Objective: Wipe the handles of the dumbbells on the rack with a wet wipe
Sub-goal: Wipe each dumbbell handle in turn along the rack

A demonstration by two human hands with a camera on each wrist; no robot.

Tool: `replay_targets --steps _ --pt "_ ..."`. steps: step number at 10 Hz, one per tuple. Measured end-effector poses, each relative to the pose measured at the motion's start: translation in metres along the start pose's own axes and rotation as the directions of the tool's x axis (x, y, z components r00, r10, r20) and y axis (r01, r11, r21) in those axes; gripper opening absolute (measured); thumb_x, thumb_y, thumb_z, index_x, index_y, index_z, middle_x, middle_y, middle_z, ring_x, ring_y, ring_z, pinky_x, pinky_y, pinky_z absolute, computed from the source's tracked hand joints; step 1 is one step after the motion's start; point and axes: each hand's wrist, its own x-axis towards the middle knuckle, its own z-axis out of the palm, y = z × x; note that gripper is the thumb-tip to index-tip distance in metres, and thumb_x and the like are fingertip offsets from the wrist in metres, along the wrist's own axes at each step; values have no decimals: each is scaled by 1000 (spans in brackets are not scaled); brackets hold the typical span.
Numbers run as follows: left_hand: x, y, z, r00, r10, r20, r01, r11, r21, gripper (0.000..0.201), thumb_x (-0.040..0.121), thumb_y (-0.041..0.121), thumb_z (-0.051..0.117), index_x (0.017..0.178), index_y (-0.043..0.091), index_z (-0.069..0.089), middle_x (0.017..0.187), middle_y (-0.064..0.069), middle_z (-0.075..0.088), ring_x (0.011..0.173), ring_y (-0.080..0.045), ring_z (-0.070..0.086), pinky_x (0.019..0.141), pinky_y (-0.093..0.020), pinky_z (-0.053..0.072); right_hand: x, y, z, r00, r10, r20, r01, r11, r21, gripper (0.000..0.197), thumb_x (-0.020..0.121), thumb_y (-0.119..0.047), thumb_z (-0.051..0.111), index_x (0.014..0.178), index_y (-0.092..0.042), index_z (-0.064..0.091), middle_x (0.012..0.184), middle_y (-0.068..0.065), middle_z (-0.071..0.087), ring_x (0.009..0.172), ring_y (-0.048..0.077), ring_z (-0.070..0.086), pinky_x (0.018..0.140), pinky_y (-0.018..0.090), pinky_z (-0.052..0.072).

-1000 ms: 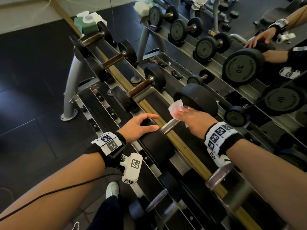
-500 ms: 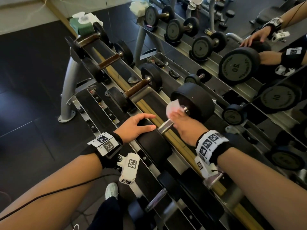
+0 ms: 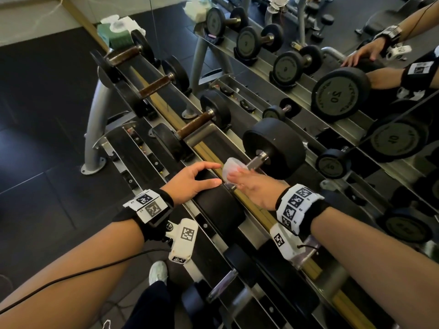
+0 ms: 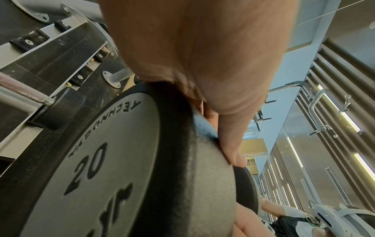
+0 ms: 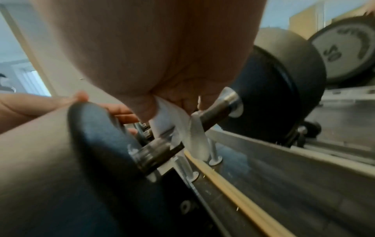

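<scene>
The right hand (image 3: 255, 186) holds a thin white wet wipe (image 3: 231, 168) wrapped on the black round-headed dumbbell's steel handle (image 3: 255, 162). The left hand (image 3: 190, 182), fingers relaxed and spread, rests on its near rubber head (image 3: 218, 207).

My wet wipe (image 3: 230, 167): white, translucent. Dumbbell (image 3: 273, 144) under my hands: black heads, silver steel handle (image 5: 215, 112); end face grey, dark "20" on it (image 4: 91, 162). Smaller dumbbells up rack: black heads, rusty brown handles (image 3: 155, 85). Rack (image 3: 97, 108): grey metal frame, black trays, yellow-gold strip (image 3: 256, 210) along it. My wristbands (image 3: 297, 207): black with white squares carrying black tag patterns. Wipes pack (image 3: 116, 32): green, white top. Floor (image 3: 35, 103): black tiles.
</scene>
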Motion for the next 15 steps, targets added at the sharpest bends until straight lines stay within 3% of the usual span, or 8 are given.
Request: replay_targets --steps 1,2,4,6,8,11,13,15 --pt "0 0 -1 1000 -1 -1 1 1000 17 43 89 26 69 128 38 56 109 4 66 99 -14 67 81 -24 57 0 11 -6 996 -28 83 33 998 -56 47 102 -6 42 149 -5 35 161 12 24 150 26 15 117 16 -1" --pt "-1 0 -2 1000 0 3 0 1000 22 42 89 29 68 126 42 55 111 9 65 98 -8 67 78 -21 56 5 20 -23 973 226 39 -228 972 53 52 98 -6 45 149 -4 32 159 11 26 148 25 19 123 37 8" --pt "-1 -1 -1 1000 30 -6 -30 999 36 43 88 30 70 127 42 56 119 5 62 106 -11 65 88 -27 56 -8 -20 -17 997 42 -64 -53 981 -186 49 94 -21 39 134 -48 48 140 -16 54 133 8 48 112 26 36" --pt "0 -3 -3 1000 23 14 -23 999 26 47 80 41 70 126 43 57 125 3 59 110 -14 62 90 -32 57 -3 12 -33 961 275 3 -265 922 281 46 103 -8 36 149 -14 39 156 12 33 142 33 33 116 44 28" --pt "7 -11 -2 998 69 -16 -68 996 59 43 85 35 71 126 37 60 132 6 56 113 -5 58 85 -12 51 -14 26 -67 941 259 -215 -82 796 600 40 105 -39 34 141 -32 50 138 -2 56 124 14 52 100 28 39" --pt "8 -14 -3 995 91 -39 -87 992 96 44 85 36 74 126 42 58 127 8 59 115 -4 57 93 -17 47 -2 28 -87 909 108 -402 -39 984 175 46 100 -15 46 144 -28 43 112 7 68 95 26 69 86 37 55" --pt "2 -10 -2 997 58 -51 -57 998 14 50 83 34 76 129 39 56 114 4 64 97 -5 65 83 -22 56 -1 23 -35 1000 -15 16 15 1000 9 51 101 -3 39 151 -16 36 160 5 28 148 25 24 119 33 15" --pt "2 -7 -1 995 78 -66 -77 997 15 49 84 27 76 129 32 57 108 5 66 86 9 63 73 -8 49 1 27 -21 997 46 -67 -33 983 182 50 99 -48 45 145 -29 43 150 -6 42 141 10 30 115 28 19"
